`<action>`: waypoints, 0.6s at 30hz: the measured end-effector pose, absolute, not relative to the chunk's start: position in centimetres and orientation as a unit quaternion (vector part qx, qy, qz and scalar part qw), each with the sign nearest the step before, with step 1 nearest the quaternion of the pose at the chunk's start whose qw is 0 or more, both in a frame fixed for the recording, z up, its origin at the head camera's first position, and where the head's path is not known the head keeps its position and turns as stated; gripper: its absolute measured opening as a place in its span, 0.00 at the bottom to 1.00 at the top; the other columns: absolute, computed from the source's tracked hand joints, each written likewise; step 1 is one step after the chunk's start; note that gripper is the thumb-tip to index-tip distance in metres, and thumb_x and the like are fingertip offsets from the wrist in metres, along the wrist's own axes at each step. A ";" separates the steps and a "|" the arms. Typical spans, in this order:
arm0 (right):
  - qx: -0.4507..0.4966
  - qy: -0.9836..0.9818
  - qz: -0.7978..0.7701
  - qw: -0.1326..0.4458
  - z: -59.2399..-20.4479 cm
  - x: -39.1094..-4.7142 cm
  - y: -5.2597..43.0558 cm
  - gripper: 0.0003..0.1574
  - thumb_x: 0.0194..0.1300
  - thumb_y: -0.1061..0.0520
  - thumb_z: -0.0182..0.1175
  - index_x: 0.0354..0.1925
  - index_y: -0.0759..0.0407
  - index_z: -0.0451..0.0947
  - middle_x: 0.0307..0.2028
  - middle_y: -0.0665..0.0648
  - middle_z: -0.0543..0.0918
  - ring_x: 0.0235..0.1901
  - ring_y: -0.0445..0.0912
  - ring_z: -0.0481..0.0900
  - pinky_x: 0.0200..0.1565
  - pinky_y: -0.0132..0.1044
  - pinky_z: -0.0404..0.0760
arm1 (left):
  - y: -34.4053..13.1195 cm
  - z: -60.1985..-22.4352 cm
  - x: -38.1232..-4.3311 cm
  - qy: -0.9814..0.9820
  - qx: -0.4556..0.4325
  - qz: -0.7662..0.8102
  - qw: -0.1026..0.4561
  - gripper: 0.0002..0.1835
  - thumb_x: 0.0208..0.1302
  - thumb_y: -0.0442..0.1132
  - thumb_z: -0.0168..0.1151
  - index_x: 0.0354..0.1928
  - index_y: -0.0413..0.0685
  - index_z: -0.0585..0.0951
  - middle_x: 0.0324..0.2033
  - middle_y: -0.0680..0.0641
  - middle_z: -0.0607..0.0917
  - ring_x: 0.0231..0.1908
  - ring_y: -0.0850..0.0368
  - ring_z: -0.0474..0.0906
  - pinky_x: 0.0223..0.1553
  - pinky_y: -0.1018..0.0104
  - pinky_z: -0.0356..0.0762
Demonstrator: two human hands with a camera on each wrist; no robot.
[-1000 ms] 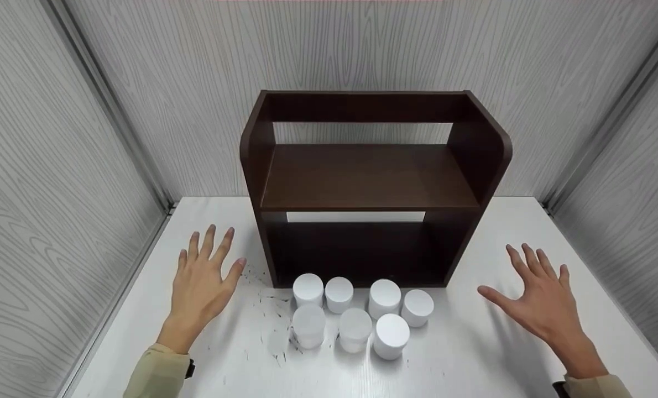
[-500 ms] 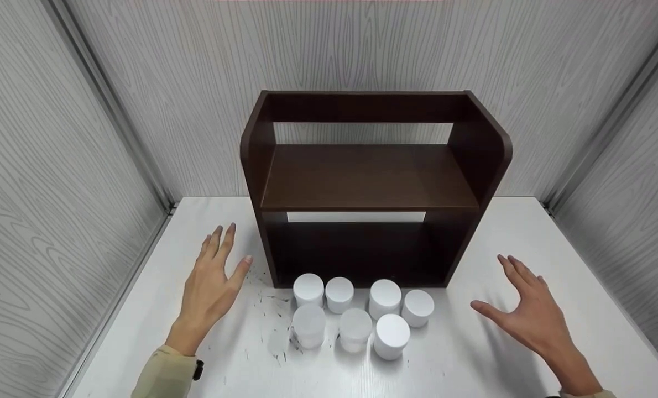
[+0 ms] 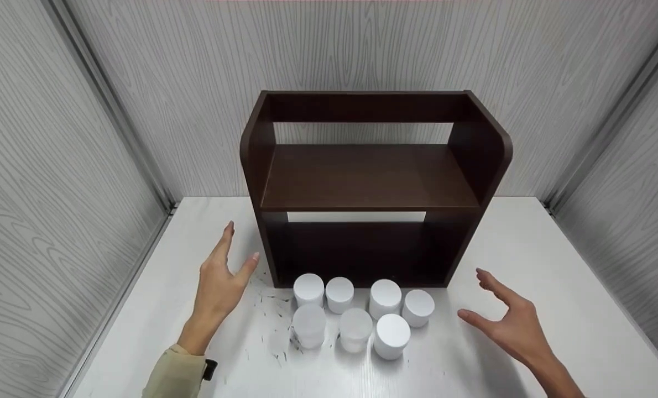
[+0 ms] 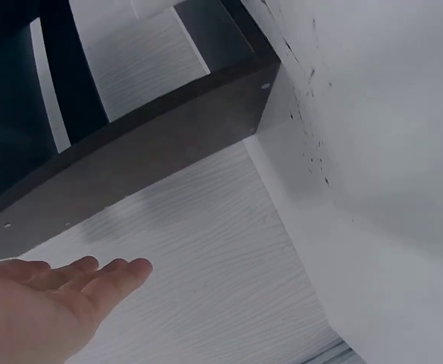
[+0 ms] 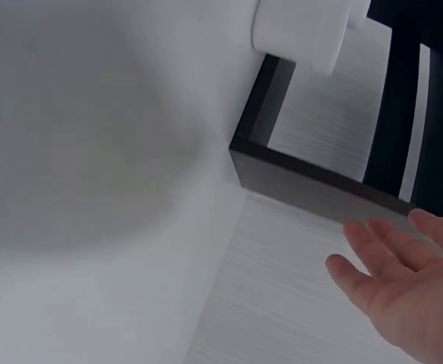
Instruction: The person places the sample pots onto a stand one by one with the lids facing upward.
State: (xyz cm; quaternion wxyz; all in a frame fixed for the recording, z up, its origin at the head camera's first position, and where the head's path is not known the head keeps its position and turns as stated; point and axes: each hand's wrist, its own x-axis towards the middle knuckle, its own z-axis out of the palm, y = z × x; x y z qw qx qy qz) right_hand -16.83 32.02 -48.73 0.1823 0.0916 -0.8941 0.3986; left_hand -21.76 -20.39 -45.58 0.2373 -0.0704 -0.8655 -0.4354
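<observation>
Bench (image 3: 285,378) space is being shared by a brown two-tier shelf (image 3: 370,177) and, before it, seven white jars (image 3: 355,327), apparently grouped for easy reach; nothing is being gripped by left hand (image 3: 219,287) or right hand (image 3: 512,321), fingers parted.

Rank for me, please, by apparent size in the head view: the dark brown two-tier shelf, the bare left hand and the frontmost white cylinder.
1. Dark brown two-tier shelf
2. Bare left hand
3. Frontmost white cylinder
</observation>
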 end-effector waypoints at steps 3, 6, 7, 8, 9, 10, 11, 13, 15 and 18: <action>0.105 -0.882 0.423 0.177 -49.0 -16.9 31.4 0.52 0.55 0.54 0.84 0.74 0.54 0.74 0.65 0.51 0.82 0.59 0.39 0.82 0.60 0.19 0.70 | -19.9 -45.5 -21.9 -0.850 -0.070 -0.468 0.232 0.44 0.72 0.44 0.69 0.81 0.36 0.58 0.75 0.33 0.68 0.72 0.33 0.68 0.66 0.36 0.73; 0.108 -0.875 0.443 0.161 -49.4 -17.2 31.0 0.50 0.55 0.55 0.84 0.73 0.55 0.75 0.63 0.52 0.83 0.58 0.46 0.84 0.58 0.22 0.75 | -19.4 -45.5 -22.1 -0.837 -0.065 -0.496 0.222 0.44 0.71 0.43 0.71 0.81 0.36 0.59 0.74 0.33 0.69 0.70 0.32 0.70 0.63 0.36 0.77; 0.107 -0.874 0.448 0.155 -49.6 -17.3 30.8 0.49 0.55 0.56 0.83 0.72 0.56 0.76 0.63 0.53 0.83 0.58 0.47 0.84 0.58 0.23 0.76 | -19.3 -45.4 -22.2 -0.833 -0.064 -0.503 0.220 0.45 0.71 0.43 0.71 0.81 0.36 0.60 0.74 0.32 0.70 0.70 0.33 0.70 0.62 0.36 0.77; 0.105 -0.872 0.455 0.149 -49.8 -17.4 30.7 0.48 0.56 0.56 0.83 0.72 0.57 0.76 0.63 0.54 0.84 0.57 0.48 0.84 0.57 0.24 0.77 | -19.1 -45.4 -22.2 -0.831 -0.062 -0.509 0.218 0.45 0.70 0.43 0.72 0.81 0.36 0.60 0.73 0.33 0.70 0.70 0.33 0.70 0.62 0.37 0.78; 0.104 -0.871 0.459 0.143 -50.0 -17.5 30.6 0.47 0.56 0.56 0.83 0.71 0.58 0.77 0.62 0.54 0.84 0.57 0.48 0.84 0.57 0.25 0.78 | -19.0 -45.4 -22.3 -0.829 -0.061 -0.512 0.216 0.45 0.70 0.44 0.73 0.80 0.36 0.60 0.73 0.32 0.71 0.70 0.33 0.71 0.62 0.38 0.78; 0.103 -0.868 0.466 0.137 -50.2 -17.6 30.5 0.46 0.56 0.56 0.83 0.70 0.58 0.78 0.61 0.55 0.85 0.57 0.49 0.85 0.57 0.26 0.79 | -18.9 -45.4 -22.4 -0.827 -0.060 -0.515 0.215 0.45 0.69 0.43 0.73 0.80 0.36 0.61 0.73 0.32 0.71 0.70 0.33 0.71 0.62 0.38 0.78; 0.103 -0.866 0.471 0.133 -50.4 -17.8 30.3 0.45 0.56 0.57 0.83 0.69 0.59 0.79 0.61 0.57 0.85 0.57 0.50 0.85 0.57 0.27 0.80 | -18.8 -45.4 -22.6 -0.826 -0.059 -0.517 0.214 0.45 0.69 0.43 0.73 0.80 0.35 0.61 0.73 0.32 0.71 0.70 0.33 0.71 0.62 0.38 0.78; 0.103 -0.860 0.485 0.123 -50.8 -18.0 30.1 0.44 0.55 0.58 0.83 0.68 0.61 0.79 0.60 0.59 0.85 0.56 0.51 0.85 0.56 0.29 0.82 | -18.6 -45.5 -22.8 -0.824 -0.058 -0.521 0.214 0.45 0.69 0.43 0.74 0.80 0.35 0.61 0.73 0.32 0.71 0.70 0.33 0.71 0.62 0.38 0.78; 0.104 -0.853 0.498 0.116 -51.1 -18.2 29.9 0.43 0.55 0.60 0.83 0.67 0.63 0.80 0.60 0.61 0.85 0.56 0.52 0.85 0.56 0.31 0.82 | -18.5 -45.5 -23.1 -0.822 -0.057 -0.525 0.215 0.45 0.69 0.42 0.74 0.79 0.34 0.62 0.72 0.31 0.71 0.70 0.32 0.71 0.62 0.38 0.78; 0.104 -0.843 0.517 0.109 -51.4 -18.4 29.7 0.42 0.54 0.62 0.83 0.66 0.65 0.80 0.60 0.63 0.85 0.56 0.52 0.85 0.56 0.34 0.83 | -18.3 -45.7 -23.5 -0.816 -0.055 -0.534 0.214 0.44 0.70 0.42 0.73 0.79 0.32 0.62 0.73 0.31 0.70 0.69 0.31 0.71 0.63 0.38 0.77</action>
